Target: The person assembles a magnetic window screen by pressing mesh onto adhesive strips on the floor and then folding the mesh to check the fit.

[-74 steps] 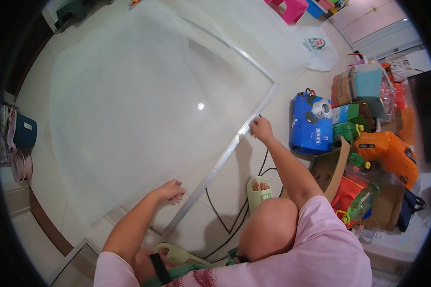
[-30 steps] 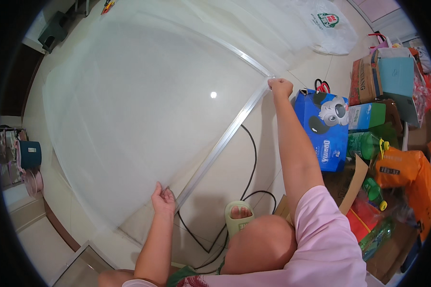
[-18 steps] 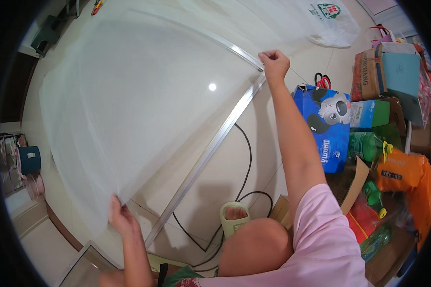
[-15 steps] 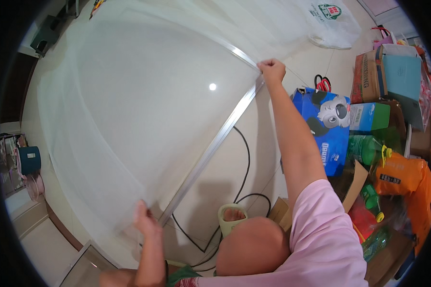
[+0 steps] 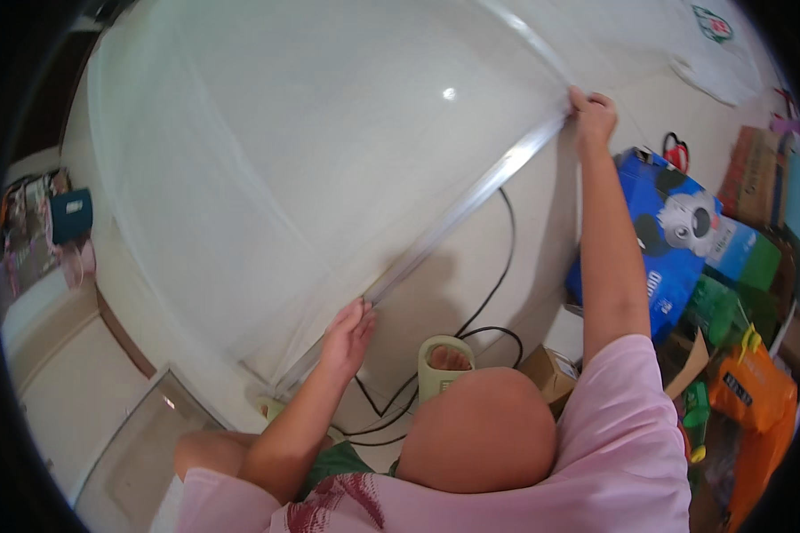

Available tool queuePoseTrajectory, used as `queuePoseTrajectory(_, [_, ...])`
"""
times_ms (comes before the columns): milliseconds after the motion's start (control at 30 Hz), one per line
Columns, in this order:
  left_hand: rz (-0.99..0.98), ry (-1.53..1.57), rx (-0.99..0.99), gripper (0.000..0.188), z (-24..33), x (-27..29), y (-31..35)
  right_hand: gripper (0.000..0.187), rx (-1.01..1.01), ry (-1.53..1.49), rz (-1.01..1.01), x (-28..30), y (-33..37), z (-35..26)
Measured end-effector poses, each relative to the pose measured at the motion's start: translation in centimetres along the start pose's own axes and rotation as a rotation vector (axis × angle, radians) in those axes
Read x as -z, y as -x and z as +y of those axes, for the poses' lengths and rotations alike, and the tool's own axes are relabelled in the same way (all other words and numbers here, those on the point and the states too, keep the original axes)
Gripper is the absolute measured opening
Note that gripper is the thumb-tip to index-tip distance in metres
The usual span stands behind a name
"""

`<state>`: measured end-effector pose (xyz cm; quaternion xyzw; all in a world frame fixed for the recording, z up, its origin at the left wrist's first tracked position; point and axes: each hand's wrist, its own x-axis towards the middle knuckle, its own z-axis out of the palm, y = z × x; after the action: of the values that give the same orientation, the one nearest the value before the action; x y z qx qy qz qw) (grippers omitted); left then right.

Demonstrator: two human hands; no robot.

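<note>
A large sheet of sheer white mesh (image 5: 267, 169) is spread flat across the pale floor, filling the far and left part of the scene. Along its right edge a long, slim, silvery frame strip (image 5: 458, 218) is laid diagonally, running from near left to far right. The mesh edge is seen lying against this strip, slightly rippled.

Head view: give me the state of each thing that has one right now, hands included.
Left hand: flat on the near end of the metal strip, fingers spread.
Right hand: arm stretched out, closed on the strip's far end.
Metal strip: lying slantwise along the mesh edge.
White mesh sheet: spread out over the floor.
Black cable: loose, looping on the floor.
Blue box: closed, tilted.
</note>
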<state>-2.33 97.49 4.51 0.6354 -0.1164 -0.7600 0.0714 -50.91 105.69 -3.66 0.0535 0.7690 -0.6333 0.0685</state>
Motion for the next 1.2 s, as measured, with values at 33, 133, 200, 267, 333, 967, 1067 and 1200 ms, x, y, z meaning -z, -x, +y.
queuePoseTrajectory(33, [0.029, 0.014, -0.014, 0.024, 0.3, 0.3, -0.5, 0.032, -0.033, -0.082, 0.004, -0.3, 0.8, -0.2])
queuePoseTrajectory(133, [0.166, 0.038, -0.115, 0.028, 0.6, 1.7, -2.2, 0.025, 0.042, -0.079, -0.068, -1.2, 2.9, -0.3])
queuePoseTrajectory(200, [0.218, 0.191, -0.062, 0.043, 0.8, 1.7, -2.7, 0.022, 0.075, -0.114, -0.103, -1.5, 3.7, 0.0])
queuePoseTrajectory(267, [0.131, 0.148, -0.071, 0.044, 0.6, 0.6, -2.6, 0.020, 0.119, -0.143, -0.121, -1.3, 3.7, 0.3])
queuePoseTrajectory(333, [0.025, 0.098, -0.080, 0.046, 0.4, -1.4, -2.5, 0.017, 0.112, -0.159, -0.055, -0.9, 3.2, 0.2])
queuePoseTrajectory(967, [0.008, 0.719, 0.011, 0.025, 5.2, -5.8, -4.2, 0.014, 0.087, -0.048, -0.150, 0.9, 3.6, -5.4])
queuePoseTrajectory(1067, [0.032, 0.644, -0.023, 0.022, 5.3, -4.4, -4.8, 0.013, 0.042, -0.096, -0.179, 0.6, 4.0, -6.0])
queuePoseTrajectory(1200, [-0.079, 0.288, -0.153, 0.026, 6.1, -0.3, -6.6, 0.012, 0.064, -0.137, -0.254, -0.6, 4.5, -5.4])
